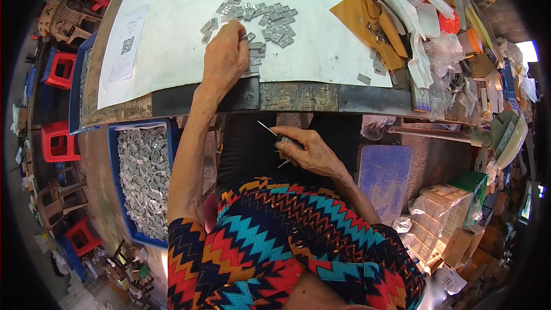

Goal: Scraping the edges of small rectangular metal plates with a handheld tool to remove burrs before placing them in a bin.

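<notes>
Your left hand rests on the white sheet near its front edge, fingertips pinching one small grey metal piece at the near side of the pile of grey pieces. Your right hand, below the sheet's front edge, grips a thin metal rod and small pieces.

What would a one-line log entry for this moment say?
left hand: on small grey metal pieces, white sheet | right hand: holds thin metal tool | blue crate: grey pieces
</notes>
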Demonstrator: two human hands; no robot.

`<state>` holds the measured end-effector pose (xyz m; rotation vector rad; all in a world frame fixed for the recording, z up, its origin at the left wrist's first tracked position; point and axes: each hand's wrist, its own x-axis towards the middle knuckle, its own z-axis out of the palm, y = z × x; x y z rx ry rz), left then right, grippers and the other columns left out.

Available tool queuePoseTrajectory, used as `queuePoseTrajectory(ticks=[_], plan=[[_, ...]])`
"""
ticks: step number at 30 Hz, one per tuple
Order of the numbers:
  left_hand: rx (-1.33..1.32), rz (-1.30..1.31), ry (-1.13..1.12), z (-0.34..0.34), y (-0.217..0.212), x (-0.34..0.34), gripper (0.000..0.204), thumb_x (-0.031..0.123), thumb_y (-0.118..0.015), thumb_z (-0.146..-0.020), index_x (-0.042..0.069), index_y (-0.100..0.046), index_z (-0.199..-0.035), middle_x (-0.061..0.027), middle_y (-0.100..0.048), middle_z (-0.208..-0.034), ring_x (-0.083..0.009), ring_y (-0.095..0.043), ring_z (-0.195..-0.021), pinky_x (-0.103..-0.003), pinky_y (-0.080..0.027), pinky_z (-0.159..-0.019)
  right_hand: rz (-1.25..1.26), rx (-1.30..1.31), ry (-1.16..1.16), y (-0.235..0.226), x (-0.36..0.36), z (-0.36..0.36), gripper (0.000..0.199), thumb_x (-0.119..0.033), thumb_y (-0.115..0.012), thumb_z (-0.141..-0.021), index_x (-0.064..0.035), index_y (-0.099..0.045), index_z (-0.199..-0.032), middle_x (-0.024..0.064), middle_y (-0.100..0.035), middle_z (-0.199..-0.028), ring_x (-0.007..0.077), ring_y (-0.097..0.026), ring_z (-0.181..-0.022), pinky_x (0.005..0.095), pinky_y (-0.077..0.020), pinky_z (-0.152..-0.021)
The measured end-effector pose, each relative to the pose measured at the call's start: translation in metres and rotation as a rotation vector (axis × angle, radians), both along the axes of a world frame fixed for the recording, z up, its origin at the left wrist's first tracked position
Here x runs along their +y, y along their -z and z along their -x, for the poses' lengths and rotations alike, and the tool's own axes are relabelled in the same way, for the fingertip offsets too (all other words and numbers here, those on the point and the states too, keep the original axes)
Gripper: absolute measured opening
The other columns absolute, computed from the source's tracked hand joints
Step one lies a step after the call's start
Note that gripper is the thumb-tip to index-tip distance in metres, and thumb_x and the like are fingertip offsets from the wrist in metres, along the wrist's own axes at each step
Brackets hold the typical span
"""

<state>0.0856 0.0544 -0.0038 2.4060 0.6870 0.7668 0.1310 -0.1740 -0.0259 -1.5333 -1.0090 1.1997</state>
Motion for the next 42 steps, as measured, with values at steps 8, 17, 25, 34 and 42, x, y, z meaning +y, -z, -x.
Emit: queuePoseTrajectory(ticks=[8, 17, 25, 34, 42], plan=[[-0.381, 0.882, 0.111, 0.030, -0.016, -0.015, 0.014, 0.002, -0.059, -0.075, -0.001, -0.055, -0.088, -0.0004, -0.053, -0.070, -0.0055, -0.046, -0.057, -0.021, -0.040, -0.050, -0.004, 0.129, 0.087, -0.018, 0.002, -0.008, 0.033, -0.017, -0.054, -0.087, -0.0023, -0.053, -0.116, -0.0007, -0.051, -0.065, 0.0043, -0.045, -0.053, 0.0191, -0.0386, -0.047], [-0.425, 1.150, 0.190, 0.048, -0.015, -0.041, 0.014, 0.006, -0.059, -0.082, -0.001, -0.054, -0.094, -0.0062, -0.057, -0.072, -0.0064, -0.050, -0.058, -0.019, -0.041, -0.050, -0.045, 0.107, 0.177, -0.031, 0.005, -0.011, 0.032, -0.014, -0.055, -0.086, -0.0013, -0.053, -0.115, -0.0021, -0.050, -0.062, 0.0035, -0.043, -0.051, 0.0188, -0.0374, -0.046], [-0.488, 1.311, 0.213, 0.052, -0.016, -0.063, 0.017, 0.008, -0.056, -0.085, -0.002, -0.055, -0.099, -0.0050, -0.055, -0.072, -0.0057, -0.047, -0.057, -0.018, -0.038, -0.050, -0.156, 0.095, 0.227, -0.035, 0.007, -0.006, 0.032, -0.016, -0.055, -0.087, -0.0026, -0.053, -0.116, 0.0020, -0.054, -0.069, 0.0054, -0.048, -0.054, 0.0179, -0.0409, -0.047], [-0.568, 1.458, 0.216, 0.057, -0.011, -0.073, 0.019, 0.008, -0.054, -0.086, -0.004, -0.056, -0.100, -0.0063, -0.055, -0.073, -0.0062, -0.047, -0.058, -0.019, -0.039, -0.051, -0.183, 0.018, 0.213, -0.031, 0.007, -0.001, 0.033, -0.017, -0.055, -0.087, -0.0031, -0.053, -0.117, 0.0003, -0.053, -0.066, 0.0047, -0.049, -0.053, 0.0175, -0.0377, -0.045], [-0.455, 1.474, 0.273, 0.060, -0.007, -0.082, 0.023, 0.017, -0.052, -0.089, -0.003, -0.056, -0.099, -0.0039, -0.055, -0.070, -0.0053, -0.044, -0.054, -0.017, -0.036, -0.047, -0.172, 0.065, 0.231, -0.036, 0.005, -0.001, 0.032, -0.014, -0.056, -0.086, -0.0020, -0.053, -0.116, 0.0000, -0.052, -0.067, 0.0044, -0.047, -0.055, 0.0184, -0.0387, -0.048]])
